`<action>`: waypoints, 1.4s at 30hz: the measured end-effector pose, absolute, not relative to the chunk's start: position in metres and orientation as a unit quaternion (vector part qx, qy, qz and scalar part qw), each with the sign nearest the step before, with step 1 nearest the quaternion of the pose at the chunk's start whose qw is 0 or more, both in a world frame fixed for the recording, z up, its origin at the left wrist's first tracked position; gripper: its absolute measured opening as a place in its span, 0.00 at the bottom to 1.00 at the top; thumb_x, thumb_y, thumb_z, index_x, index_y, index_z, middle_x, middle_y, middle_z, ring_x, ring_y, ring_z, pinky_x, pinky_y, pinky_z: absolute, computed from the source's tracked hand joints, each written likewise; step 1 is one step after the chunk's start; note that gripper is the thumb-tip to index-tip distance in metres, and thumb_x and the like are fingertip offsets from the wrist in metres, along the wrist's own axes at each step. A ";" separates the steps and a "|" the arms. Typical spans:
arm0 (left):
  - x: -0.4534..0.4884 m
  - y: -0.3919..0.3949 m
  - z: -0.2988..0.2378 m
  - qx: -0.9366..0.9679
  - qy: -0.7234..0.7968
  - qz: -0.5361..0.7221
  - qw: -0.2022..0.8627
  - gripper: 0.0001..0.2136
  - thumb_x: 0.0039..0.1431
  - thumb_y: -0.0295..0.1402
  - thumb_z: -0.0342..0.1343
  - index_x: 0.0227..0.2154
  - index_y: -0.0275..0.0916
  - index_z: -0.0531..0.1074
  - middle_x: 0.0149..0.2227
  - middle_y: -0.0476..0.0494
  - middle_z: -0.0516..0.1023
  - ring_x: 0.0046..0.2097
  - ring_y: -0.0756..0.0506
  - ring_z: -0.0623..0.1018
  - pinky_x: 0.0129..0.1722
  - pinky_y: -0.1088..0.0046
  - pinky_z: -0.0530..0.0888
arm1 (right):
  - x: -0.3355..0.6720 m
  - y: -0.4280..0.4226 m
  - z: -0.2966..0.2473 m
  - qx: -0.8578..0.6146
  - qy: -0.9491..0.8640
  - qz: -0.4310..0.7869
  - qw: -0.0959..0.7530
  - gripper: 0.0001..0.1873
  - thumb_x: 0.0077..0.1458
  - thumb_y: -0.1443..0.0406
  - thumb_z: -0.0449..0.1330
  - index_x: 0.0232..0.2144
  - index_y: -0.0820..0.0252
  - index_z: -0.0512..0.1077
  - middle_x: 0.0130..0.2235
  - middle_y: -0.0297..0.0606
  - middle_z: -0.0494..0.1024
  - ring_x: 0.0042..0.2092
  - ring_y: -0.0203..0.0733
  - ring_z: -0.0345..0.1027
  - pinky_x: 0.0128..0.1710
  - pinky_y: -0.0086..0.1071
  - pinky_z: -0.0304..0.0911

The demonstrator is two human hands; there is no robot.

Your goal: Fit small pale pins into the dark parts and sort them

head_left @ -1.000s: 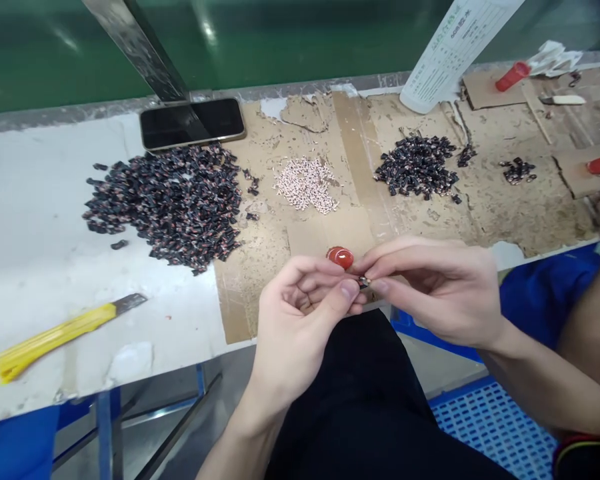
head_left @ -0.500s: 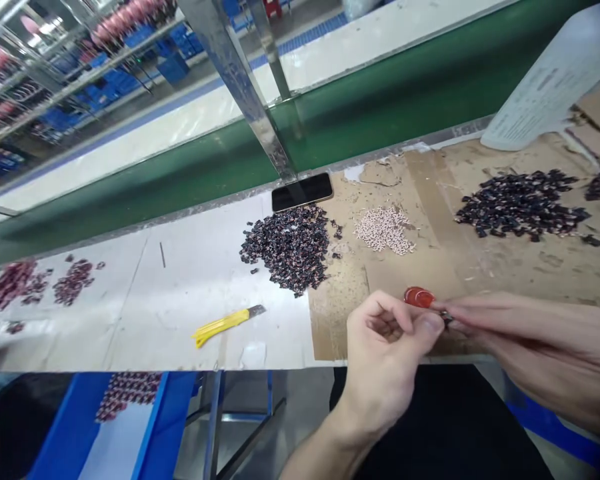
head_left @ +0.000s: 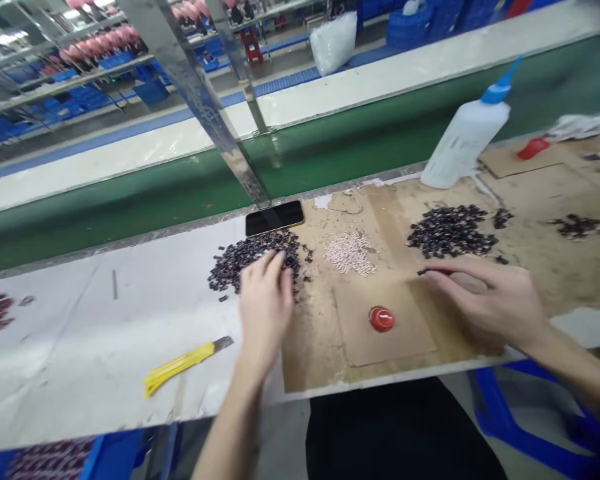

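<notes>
My left hand [head_left: 265,300] reaches onto the near edge of a big pile of small dark parts [head_left: 250,257], its fingers bent down among them. My right hand [head_left: 485,297] stretches forward over the brown cardboard sheet [head_left: 380,347], fingertips pinched on a small dark part [head_left: 427,271] just short of a second dark pile [head_left: 450,231]. A small heap of pale parts [head_left: 350,253] lies between the two piles. A round red cap [head_left: 381,319] sits on the cardboard between my hands.
A black phone [head_left: 275,217] lies behind the left pile. A yellow utility knife [head_left: 185,363] rests on the white bench surface at the left. A white squeeze bottle with a blue tip [head_left: 465,140] stands at the back right. A green conveyor belt [head_left: 130,193] runs behind the bench.
My hands have parted from in front of me. The left went forward to the left pile, the right toward the right pile with the small part. The view swung up and left.
</notes>
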State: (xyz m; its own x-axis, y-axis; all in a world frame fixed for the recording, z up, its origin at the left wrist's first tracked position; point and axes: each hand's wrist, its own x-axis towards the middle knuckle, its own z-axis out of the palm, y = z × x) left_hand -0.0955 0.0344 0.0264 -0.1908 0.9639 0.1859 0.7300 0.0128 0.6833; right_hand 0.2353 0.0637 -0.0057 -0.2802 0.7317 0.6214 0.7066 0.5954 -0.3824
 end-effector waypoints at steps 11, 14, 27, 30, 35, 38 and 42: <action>-0.144 0.056 0.013 0.635 0.723 0.244 0.119 0.10 0.62 0.34 0.55 0.35 0.41 0.83 0.44 0.38 0.85 0.46 0.34 0.82 0.51 0.58 0.74 | 0.232 0.106 -0.017 -0.492 -0.804 -0.033 0.332 0.12 0.64 0.63 0.63 0.46 0.63 0.81 0.43 0.47 0.83 0.42 0.48 0.78 0.43 0.42 0.74; -0.144 0.058 0.015 0.605 0.736 0.274 0.135 0.08 0.59 0.33 0.59 0.33 0.42 0.83 0.38 0.43 0.86 0.39 0.37 0.83 0.46 0.60 0.75 | 0.193 0.113 -0.006 -0.454 -0.845 0.017 0.282 0.10 0.64 0.63 0.62 0.44 0.61 0.81 0.44 0.44 0.83 0.45 0.46 0.77 0.47 0.42 0.73; -0.118 0.028 0.010 0.367 0.617 0.544 0.435 0.18 0.54 0.43 0.69 0.44 0.38 0.80 0.38 0.41 0.86 0.37 0.46 0.84 0.43 0.68 0.82 | 0.137 0.125 -0.006 -0.411 -0.886 0.111 0.183 0.14 0.64 0.71 0.57 0.36 0.60 0.84 0.37 0.44 0.83 0.37 0.47 0.77 0.39 0.39 0.69; -0.108 0.021 0.015 0.326 0.572 0.574 0.486 0.17 0.52 0.40 0.72 0.43 0.39 0.83 0.37 0.43 0.86 0.36 0.49 0.84 0.42 0.73 0.82 | 0.137 0.126 -0.006 -0.412 -0.879 0.125 0.205 0.13 0.64 0.70 0.58 0.36 0.56 0.84 0.38 0.40 0.85 0.39 0.47 0.79 0.41 0.40 0.70; -0.097 0.013 0.023 0.298 0.520 0.599 0.531 0.12 0.53 0.35 0.73 0.41 0.41 0.85 0.37 0.46 0.85 0.36 0.52 0.84 0.41 0.79 0.81 | 0.139 0.127 -0.002 -0.426 -0.856 0.157 0.250 0.11 0.62 0.69 0.62 0.37 0.54 0.86 0.39 0.37 0.88 0.38 0.46 0.82 0.41 0.40 0.74; -0.092 0.009 0.028 0.297 0.505 0.600 0.546 0.09 0.55 0.33 0.72 0.39 0.41 0.84 0.36 0.49 0.84 0.37 0.52 0.84 0.43 0.81 0.81 | 0.141 0.128 0.000 -0.432 -0.841 0.178 0.272 0.10 0.62 0.68 0.64 0.37 0.54 0.86 0.39 0.37 0.88 0.37 0.45 0.83 0.41 0.39 0.76; -0.084 0.005 0.033 0.302 0.501 0.599 0.546 0.06 0.57 0.31 0.72 0.36 0.40 0.82 0.34 0.51 0.82 0.37 0.52 0.84 0.41 0.83 0.80 | 0.145 0.129 -0.002 -0.437 -0.828 0.205 0.285 0.10 0.62 0.68 0.64 0.39 0.54 0.86 0.41 0.37 0.88 0.40 0.46 0.84 0.45 0.40 0.77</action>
State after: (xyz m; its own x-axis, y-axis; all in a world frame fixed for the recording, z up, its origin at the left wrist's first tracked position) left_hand -0.0844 0.0052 0.0329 -0.2204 0.9575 -0.1862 -0.3520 0.1000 0.9306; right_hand 0.1451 0.1288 -0.0020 -0.4562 0.8401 0.2936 0.6069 0.5350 -0.5878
